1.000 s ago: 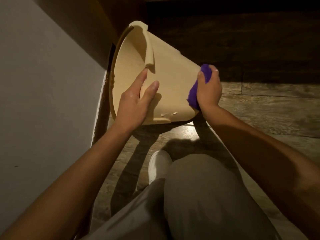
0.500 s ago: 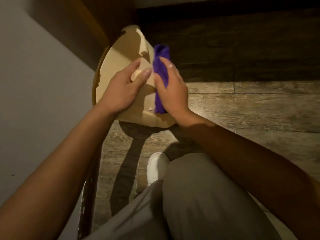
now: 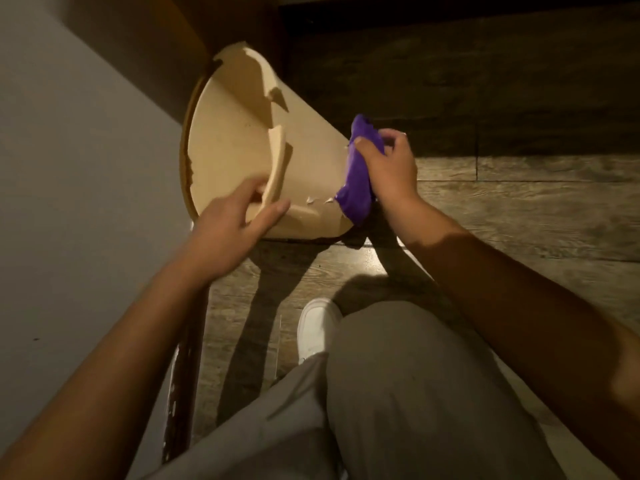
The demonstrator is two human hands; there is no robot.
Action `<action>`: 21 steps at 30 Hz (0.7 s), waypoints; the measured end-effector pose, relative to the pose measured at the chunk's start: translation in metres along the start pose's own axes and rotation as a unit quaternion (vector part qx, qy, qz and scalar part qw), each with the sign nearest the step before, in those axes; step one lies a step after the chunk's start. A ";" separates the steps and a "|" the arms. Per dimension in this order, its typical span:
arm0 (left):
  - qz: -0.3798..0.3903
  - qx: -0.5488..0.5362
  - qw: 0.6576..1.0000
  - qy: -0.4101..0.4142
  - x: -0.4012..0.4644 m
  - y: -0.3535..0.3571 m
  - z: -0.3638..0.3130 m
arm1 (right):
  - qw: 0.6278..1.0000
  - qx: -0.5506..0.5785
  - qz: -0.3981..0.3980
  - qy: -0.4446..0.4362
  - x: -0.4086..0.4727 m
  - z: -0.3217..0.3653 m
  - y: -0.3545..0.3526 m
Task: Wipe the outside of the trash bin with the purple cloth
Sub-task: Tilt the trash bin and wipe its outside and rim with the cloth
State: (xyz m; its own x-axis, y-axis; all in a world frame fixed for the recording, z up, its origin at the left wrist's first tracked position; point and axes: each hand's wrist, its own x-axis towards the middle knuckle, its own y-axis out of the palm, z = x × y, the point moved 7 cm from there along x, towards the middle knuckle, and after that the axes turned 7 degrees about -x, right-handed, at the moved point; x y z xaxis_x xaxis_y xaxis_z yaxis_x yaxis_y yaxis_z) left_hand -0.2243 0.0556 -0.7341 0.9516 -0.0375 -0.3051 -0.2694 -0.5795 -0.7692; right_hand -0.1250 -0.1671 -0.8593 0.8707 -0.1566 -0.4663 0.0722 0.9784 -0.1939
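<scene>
Trash bin [image 3: 311, 174] tipped on its side on wood floor [image 3: 519, 209], mouth toward wall [image 3: 69, 202] at our left, long axis running left-right, base end under the R hand. Our right hand [image 3: 391, 168] grips the bunched purple cloth [image 3: 356, 181], pressed to the bin's outer wall near its base. Left hand [image 3: 225, 230] steadies the rim w/ thumb and fingers loosely spread, blurred; grip unclear. R hand nearer unwiped side; next stroke likely runs along axis toward the rim.

bin [image 3: 311, 168] on floor [image 3: 519, 209], wall [image 3: 69, 202] left
</scene>
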 end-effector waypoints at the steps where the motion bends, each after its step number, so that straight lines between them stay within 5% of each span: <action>1: -0.023 0.019 0.999 -0.012 -0.013 0.006 0.007 | 0.999 0.038 0.018 0.031 0.002 0.005 0.000; 6: -0.139 -0.057 0.988 -0.025 -0.019 -0.006 0.007 | 0.983 0.125 0.115 0.072 -0.011 0.032 0.016; 10: -0.162 -0.100 0.982 -0.006 -0.003 -0.027 -0.009 | 0.982 -0.010 0.107 -0.157 -0.043 0.094 0.032; 15: -0.181 -0.089 0.979 0.013 0.011 -0.036 -0.024 | 0.875 -0.294 0.010 -0.385 -0.092 0.115 0.075; 21: -0.222 -0.127 0.967 -0.020 -0.001 -0.039 -0.010 | 0.915 -0.356 0.006 -0.191 -0.014 0.031 0.030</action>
State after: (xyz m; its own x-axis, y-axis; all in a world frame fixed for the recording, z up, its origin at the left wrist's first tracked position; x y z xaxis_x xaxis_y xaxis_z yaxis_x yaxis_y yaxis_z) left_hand -0.2132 0.0701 -0.6985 0.9573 0.2891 -0.0022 0.2139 -0.7132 -0.6675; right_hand -0.1199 -0.1310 -0.8322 0.9856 0.0452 -0.1631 -0.1555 0.6227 -0.7668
